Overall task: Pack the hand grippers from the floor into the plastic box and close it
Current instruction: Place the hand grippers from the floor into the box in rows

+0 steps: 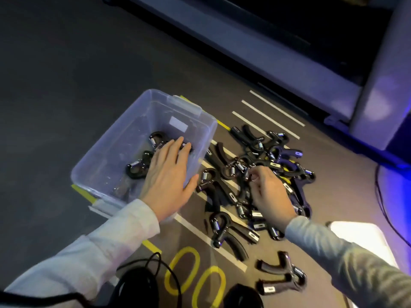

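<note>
- The floor (pixel 66 85) is dark, with white and yellow tape lines on it. It carries the box and all the hand grippers.
- The clear plastic box (pixel 106 152) sits open to the left of the pile. A few grippers (pixel 139 167) already lie in it. I see no lid on it.
- The big pile of grippers (pixel 262 174) lies just beside the box's right wall. It is right under your right hand.
- Your left hand (pixel 168 176) is flat and open over the box's right wall. It holds nothing.
- Your right hand (pixel 270 192) is the nearer one to the pile. Its fingers are curled and pinch the spring end of one gripper (pixel 245 172) on top.
- From that hand the box lies to the left, so I think you lift the gripper and carry it left over the wall.
</note>
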Demonstrator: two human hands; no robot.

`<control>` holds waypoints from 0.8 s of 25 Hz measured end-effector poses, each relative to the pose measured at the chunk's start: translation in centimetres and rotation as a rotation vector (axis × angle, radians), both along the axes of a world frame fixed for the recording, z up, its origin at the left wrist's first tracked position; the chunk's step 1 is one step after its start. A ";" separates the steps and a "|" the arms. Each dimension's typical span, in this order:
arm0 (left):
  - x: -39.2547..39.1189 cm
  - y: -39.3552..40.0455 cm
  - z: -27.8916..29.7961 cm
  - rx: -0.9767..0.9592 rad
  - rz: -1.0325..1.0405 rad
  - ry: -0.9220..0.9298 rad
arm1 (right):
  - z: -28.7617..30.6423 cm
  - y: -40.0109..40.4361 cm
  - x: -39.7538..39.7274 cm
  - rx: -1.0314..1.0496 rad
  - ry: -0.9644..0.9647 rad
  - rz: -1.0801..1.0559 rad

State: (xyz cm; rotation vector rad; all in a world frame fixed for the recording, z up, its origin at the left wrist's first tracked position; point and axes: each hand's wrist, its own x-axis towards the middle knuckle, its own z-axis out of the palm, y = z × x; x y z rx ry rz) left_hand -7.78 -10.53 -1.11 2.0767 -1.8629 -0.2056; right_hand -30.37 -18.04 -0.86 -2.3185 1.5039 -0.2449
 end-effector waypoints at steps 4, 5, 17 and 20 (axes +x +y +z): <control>-3.1 -0.3 0.2 0.042 -0.105 -0.011 | -3.2 1.0 -6.8 0.083 -0.034 -0.317; -3.6 -0.2 0.1 0.053 -0.125 -0.004 | -4.2 1.4 -8.0 0.111 -0.022 -0.355; -5.5 -0.2 0.1 0.084 -0.202 0.111 | -6.8 -2.2 -11.2 -0.112 0.193 -0.429; -5.2 -0.3 0.1 0.075 -0.184 0.118 | -7.1 -5.3 -11.3 0.146 0.214 -0.490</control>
